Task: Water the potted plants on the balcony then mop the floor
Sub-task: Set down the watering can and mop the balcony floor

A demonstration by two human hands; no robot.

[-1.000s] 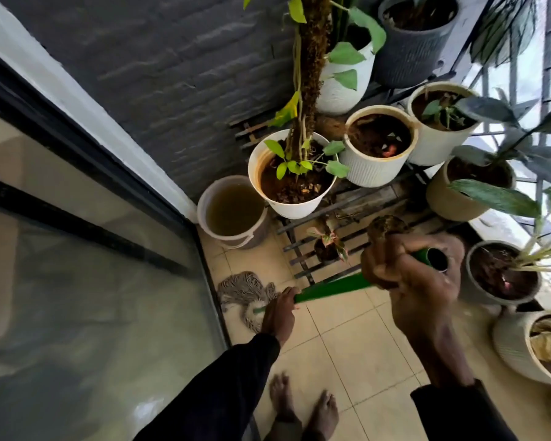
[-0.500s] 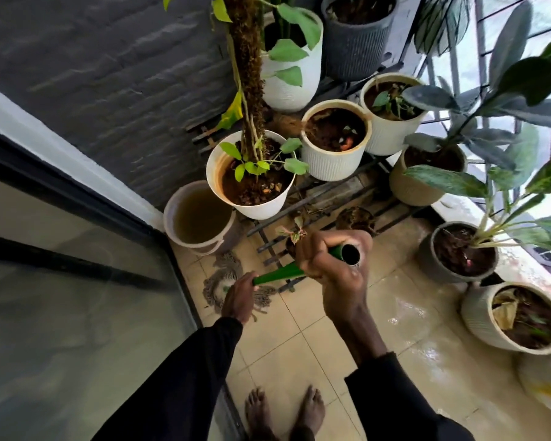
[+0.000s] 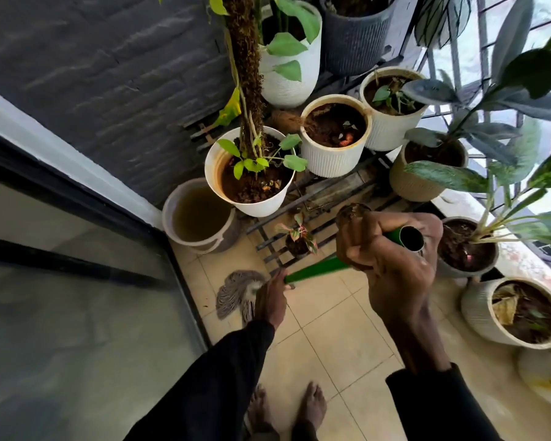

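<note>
View from above, looking down at a person's arms and bare feet on a narrow tiled balcony. Both hands hold a mop. Its green handle [image 3: 315, 270] slants from upper right, close to the camera, down and to the left toward the floor. The right hand [image 3: 392, 259] has its fingers curled tightly around the handle just below the open top end. The left hand [image 3: 269, 300] grips much lower, fingers wrapped where the handle nears the mop head [image 3: 236, 292], so it is the closer hand to the working end. The grey string mop head lies on the tiled floor [image 3: 341, 338], just left of the left hand, beside a glass sliding door [image 3: 77, 313] and near a bucket [image 3: 169, 218] of murky water. Potted plants [image 3: 331, 160] crowd a slatted rack [image 3: 325, 198] and the floor ahead and to the right. The mopping seems under way; any push would run along the handle's slant, toward the bucket corner.
</note>
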